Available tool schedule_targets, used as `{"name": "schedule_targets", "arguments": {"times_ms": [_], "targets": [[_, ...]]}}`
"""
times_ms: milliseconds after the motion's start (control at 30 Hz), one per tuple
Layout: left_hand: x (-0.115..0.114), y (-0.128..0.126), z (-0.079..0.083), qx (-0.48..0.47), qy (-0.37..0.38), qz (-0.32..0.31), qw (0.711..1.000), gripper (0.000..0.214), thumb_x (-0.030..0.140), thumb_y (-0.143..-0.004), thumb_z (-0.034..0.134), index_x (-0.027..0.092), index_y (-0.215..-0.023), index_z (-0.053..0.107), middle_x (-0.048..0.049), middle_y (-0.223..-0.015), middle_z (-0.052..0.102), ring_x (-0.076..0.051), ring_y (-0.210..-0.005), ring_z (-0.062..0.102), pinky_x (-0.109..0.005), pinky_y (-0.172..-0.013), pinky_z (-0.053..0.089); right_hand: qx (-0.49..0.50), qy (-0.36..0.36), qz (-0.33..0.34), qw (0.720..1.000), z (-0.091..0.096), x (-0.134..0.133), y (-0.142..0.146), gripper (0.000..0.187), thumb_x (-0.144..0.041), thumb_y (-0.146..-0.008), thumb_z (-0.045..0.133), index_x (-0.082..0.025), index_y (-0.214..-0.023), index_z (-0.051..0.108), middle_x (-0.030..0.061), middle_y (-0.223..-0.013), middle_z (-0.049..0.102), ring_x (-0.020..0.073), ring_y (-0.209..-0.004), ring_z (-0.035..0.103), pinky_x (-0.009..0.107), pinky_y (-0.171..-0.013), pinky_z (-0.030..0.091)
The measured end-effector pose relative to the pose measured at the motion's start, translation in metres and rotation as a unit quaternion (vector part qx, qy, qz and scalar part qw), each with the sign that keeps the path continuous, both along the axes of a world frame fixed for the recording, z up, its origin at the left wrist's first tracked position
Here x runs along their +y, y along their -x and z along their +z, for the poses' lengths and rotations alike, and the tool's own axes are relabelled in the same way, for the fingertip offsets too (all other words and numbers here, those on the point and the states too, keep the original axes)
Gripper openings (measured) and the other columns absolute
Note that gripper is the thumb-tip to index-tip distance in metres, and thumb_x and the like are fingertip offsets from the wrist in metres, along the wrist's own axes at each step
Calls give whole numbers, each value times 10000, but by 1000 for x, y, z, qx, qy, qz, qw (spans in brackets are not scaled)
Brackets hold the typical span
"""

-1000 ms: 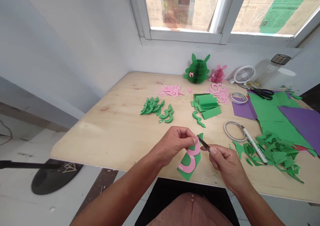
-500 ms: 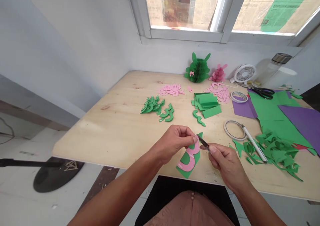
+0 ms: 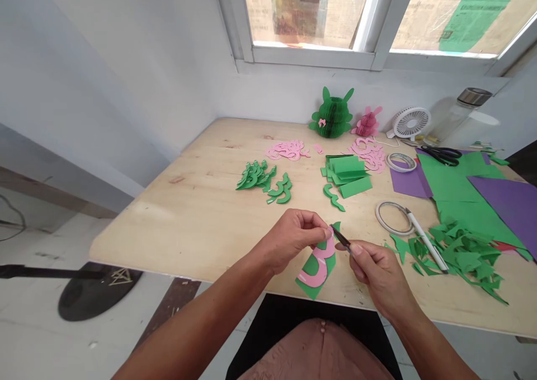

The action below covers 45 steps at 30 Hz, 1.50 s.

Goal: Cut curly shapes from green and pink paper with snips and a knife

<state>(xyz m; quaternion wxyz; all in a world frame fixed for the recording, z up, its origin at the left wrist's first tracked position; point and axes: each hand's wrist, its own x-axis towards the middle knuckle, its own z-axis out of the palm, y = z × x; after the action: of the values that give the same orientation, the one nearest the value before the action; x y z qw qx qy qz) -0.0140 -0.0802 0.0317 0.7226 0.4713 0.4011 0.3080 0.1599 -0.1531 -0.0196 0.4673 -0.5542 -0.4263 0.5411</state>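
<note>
- since the earlier frames hardly anything has moved: the view drifts a touch, while both hands and the paper stay almost where they were.
- the left hand (image 3: 304, 231) has thumb and fingertips pinched together on the upper end of the pink piece (image 3: 321, 273) and the green paper (image 3: 312, 291) under it.
- the pink piece hangs below that pinch, near the front edge of the table (image 3: 168, 229), with green paper showing around its curves.
- the right hand (image 3: 375, 268) sits at 3 o'clock from the pink piece, fingers wrapped around the scissors (image 3: 340, 237).
- the scissors point to 10 o'clock, tips at the paper's upper end, just beside the left fingertips; i cannot tell how far the blades are parted.
- other things, also by clock from the pink piece:
- 12 o'clock, against the wall: green bunny (image 3: 331, 120).
- 1 o'clock: green strips (image 3: 346, 167), with the pink bunny (image 3: 367, 125) farther back.
- 2 o'clock: tape ring (image 3: 378, 217), pen (image 3: 428, 243) just beside it.
- 3 o'clock, beyond the right hand: green scraps (image 3: 465, 257).
- between 10 and 11: green cutouts (image 3: 253, 177).
</note>
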Motion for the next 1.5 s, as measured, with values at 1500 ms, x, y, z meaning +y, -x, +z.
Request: {"name": "schedule_targets", "arguments": {"times_ms": [1500], "targets": [[-18, -6, -25, -52, 2, 72, 996, 171, 280, -644, 744, 126, -631, 670, -1, -591, 619, -91, -579, 521, -217, -601, 407, -48, -48, -34, 997, 21, 24, 23, 173, -349, -754, 692, -175, -757, 687, -28, -600, 529, 90, -537, 381, 230, -491, 289]]}}
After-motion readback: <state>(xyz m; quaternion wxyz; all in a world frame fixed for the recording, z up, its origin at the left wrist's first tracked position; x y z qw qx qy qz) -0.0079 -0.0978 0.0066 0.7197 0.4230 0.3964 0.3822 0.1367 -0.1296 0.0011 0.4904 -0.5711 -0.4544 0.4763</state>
